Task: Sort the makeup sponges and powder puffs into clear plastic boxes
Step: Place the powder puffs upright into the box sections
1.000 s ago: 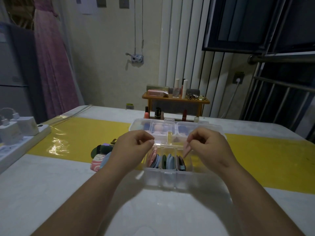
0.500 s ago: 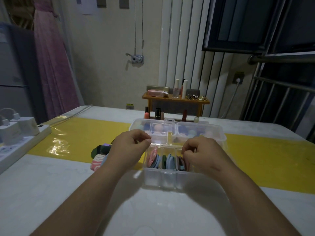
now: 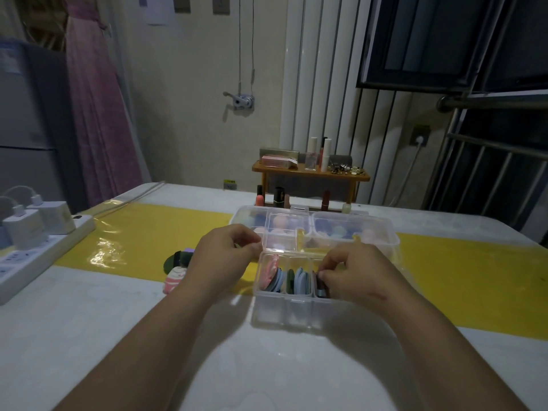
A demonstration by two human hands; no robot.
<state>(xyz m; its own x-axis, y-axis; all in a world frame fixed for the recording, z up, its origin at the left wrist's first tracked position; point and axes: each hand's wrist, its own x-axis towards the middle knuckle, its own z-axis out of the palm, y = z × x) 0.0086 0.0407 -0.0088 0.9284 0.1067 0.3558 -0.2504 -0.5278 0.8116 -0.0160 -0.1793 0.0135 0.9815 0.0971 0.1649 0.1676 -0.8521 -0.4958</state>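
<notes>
Right hand lower now, pinch on upright dark puff.

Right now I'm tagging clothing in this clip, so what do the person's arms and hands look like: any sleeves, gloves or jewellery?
Both arms are bare: the left forearm and right forearm show no sleeve up to the frame's edge. The left hand and right hand wear no gloves, and no rings, watch or bracelet show. A small reddish mark sits on the back of the right hand.

Your box at twelve o'clock is clear, glossy plastic; the yellow mat at ten shines wetly; the shelf beyond looks wooden.
</notes>
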